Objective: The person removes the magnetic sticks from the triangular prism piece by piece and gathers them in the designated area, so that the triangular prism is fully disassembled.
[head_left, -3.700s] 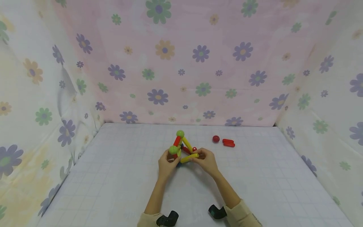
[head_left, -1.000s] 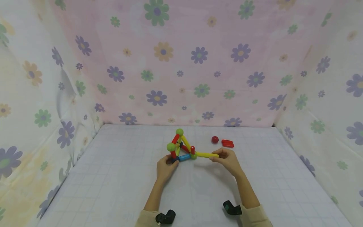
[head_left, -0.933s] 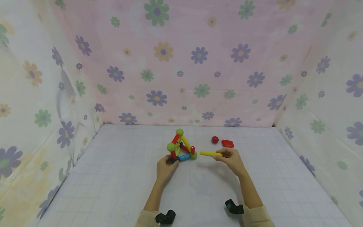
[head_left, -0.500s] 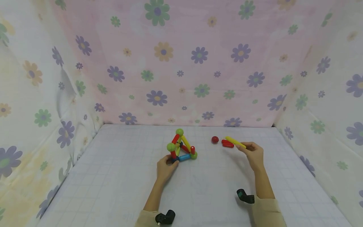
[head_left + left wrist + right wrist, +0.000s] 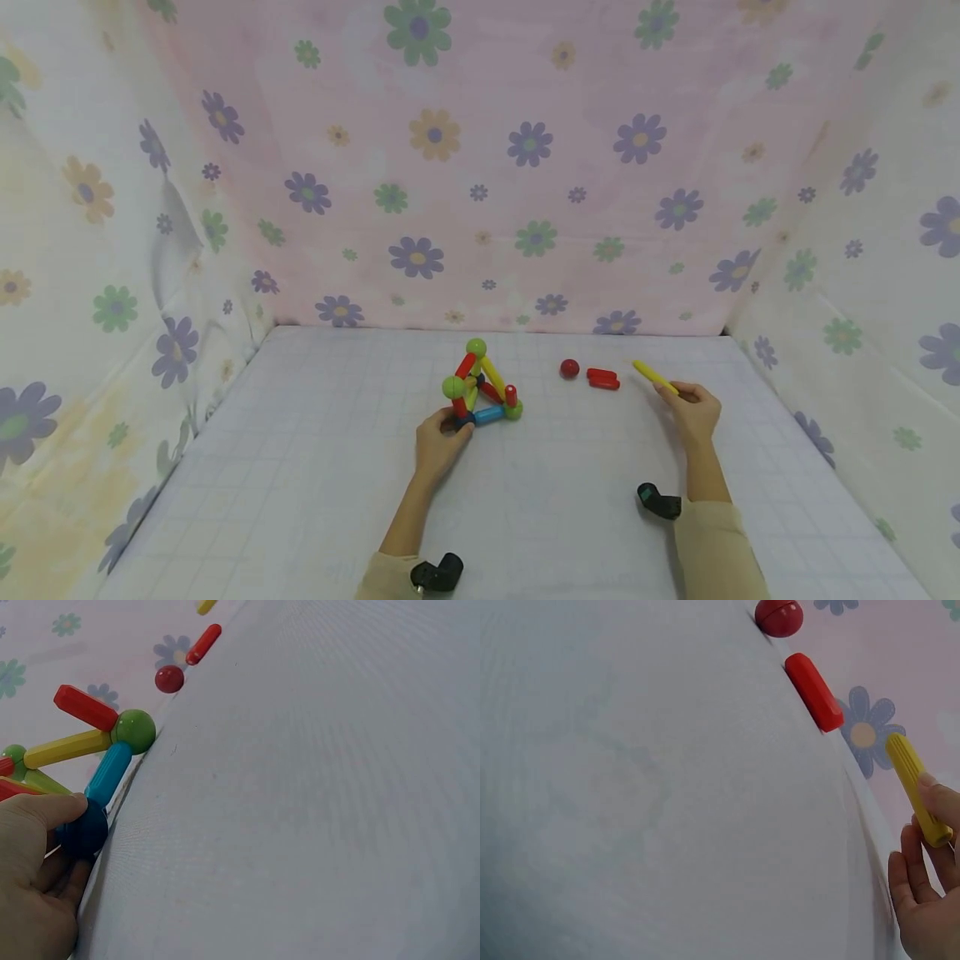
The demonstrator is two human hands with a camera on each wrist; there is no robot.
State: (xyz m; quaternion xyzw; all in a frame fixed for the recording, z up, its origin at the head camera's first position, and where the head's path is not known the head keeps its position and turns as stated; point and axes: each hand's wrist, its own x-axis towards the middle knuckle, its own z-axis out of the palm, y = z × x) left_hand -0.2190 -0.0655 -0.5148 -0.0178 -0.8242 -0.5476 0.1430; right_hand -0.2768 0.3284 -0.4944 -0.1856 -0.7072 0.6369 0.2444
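Observation:
A small framework [image 5: 491, 414] of coloured rods and balls stands left of the table's middle in the head view. My left hand [image 5: 438, 448] grips the dark blue ball [image 5: 84, 831] at its near corner, thumb on top. From that ball a blue rod [image 5: 109, 774] runs to a green ball [image 5: 133, 732], which also carries a red rod [image 5: 86, 707] and a yellow one. Off to the right, my right hand [image 5: 694, 412] pinches a loose yellow rod [image 5: 915, 784] between thumb and fingers, apart from the framework. Its far end points up and left.
A red ball [image 5: 570, 368] lies between the framework and the right hand. Beside it are two red rods [image 5: 603, 378], lying side by side. A flowered cloth [image 5: 480, 167] rises behind the white table [image 5: 337, 483] and along both sides.
The yellow rod has come away from the framework's green ball, and my right hand has carried it rightwards past the red rods. My left hand has stayed at the dark blue ball.

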